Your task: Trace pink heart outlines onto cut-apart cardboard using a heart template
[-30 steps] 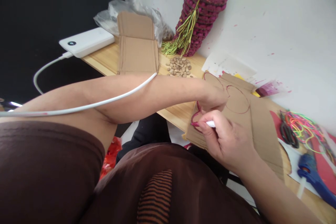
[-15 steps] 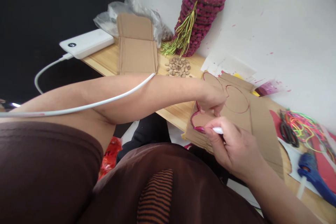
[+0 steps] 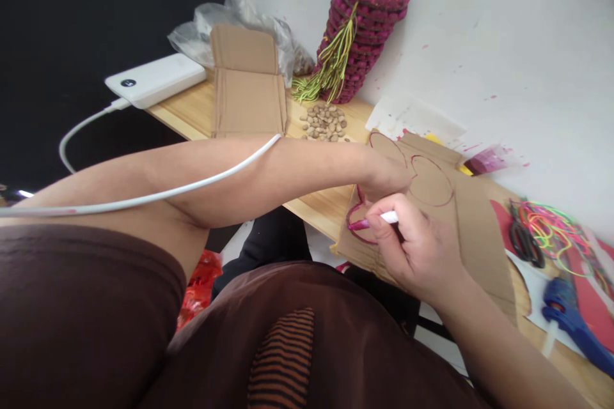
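Note:
A flat piece of cardboard (image 3: 472, 217) lies on the wooden table (image 3: 192, 112), with magenta circles drawn on it. My right hand (image 3: 417, 249) is closed round a white marker with a magenta tip (image 3: 369, 222), whose tip touches the cardboard's near left corner on a curved line. My left hand (image 3: 384, 176) reaches across from the left and presses on the cardboard just above the marker; its fingers are curled and mostly hidden. A white cable (image 3: 158, 192) drapes over my left forearm.
A folded cardboard box flap (image 3: 247, 86), a white power bank (image 3: 153, 80), a plastic bag (image 3: 240, 13), a pile of seeds (image 3: 323, 123) and a magenta woven piece (image 3: 359, 25) sit at the back. Black scissors (image 3: 525, 239), coloured cords (image 3: 559, 230) and a blue glue gun (image 3: 573, 323) lie at right.
My right hand drew the marker along the curve, out to the right and then back up toward the left hand. The left hand stayed pressed on the cardboard.

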`<state>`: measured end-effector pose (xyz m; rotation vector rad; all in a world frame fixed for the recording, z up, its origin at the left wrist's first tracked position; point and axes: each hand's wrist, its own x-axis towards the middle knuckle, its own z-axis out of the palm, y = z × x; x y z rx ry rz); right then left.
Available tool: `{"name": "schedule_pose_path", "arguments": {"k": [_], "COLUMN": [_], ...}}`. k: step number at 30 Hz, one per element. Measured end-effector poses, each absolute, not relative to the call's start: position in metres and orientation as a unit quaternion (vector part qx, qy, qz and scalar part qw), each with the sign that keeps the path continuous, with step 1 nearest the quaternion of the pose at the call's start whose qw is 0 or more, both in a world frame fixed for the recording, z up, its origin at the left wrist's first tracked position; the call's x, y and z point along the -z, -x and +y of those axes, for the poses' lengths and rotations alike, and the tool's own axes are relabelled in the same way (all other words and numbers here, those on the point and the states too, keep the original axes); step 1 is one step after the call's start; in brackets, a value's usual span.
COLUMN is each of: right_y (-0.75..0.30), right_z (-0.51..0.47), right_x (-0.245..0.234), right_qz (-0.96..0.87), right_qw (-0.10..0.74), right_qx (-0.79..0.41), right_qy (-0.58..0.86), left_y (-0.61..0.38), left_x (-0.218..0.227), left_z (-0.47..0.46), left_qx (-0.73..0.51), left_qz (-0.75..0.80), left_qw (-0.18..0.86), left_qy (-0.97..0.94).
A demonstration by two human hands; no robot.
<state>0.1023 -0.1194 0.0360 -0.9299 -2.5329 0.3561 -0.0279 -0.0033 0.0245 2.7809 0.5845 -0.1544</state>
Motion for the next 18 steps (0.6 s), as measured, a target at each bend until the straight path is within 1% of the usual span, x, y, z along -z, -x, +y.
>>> {"name": "schedule_pose_path", "arguments": {"k": [9,15,17,18], "right_y": [-0.0957,-0.0977,-0.0990,-0.0994], "right_z": [-0.1123,-0.1148,-0.1166,-0.1176], "right_x": [-0.0291,-0.0287,-0.0306,-0.0316], "right_qz": [-0.904,-0.911,-0.913,-0.915], "right_qw": [0.240,0.228,0.221,0.219], "right_qx": [-0.132,-0.107,-0.102,-0.097], "right_qy": [0.329,0.326,0.326,0.324], "left_y": [0.0279,0.0289,0.0282,0.0276], "left_x": [-0.0184,-0.0209,-0.0191,-0.0174], "left_z": [0.0056,0.0016,0.0003,-0.0001], "left_qx": [0.005,0.034,0.037,0.018], "left_qz": [0.200,0.205,0.208,0.220], "left_qw": [0.215,0.169,0.170,0.180], "left_qy": [-0.956,-0.963,-0.962,-0.959]}}
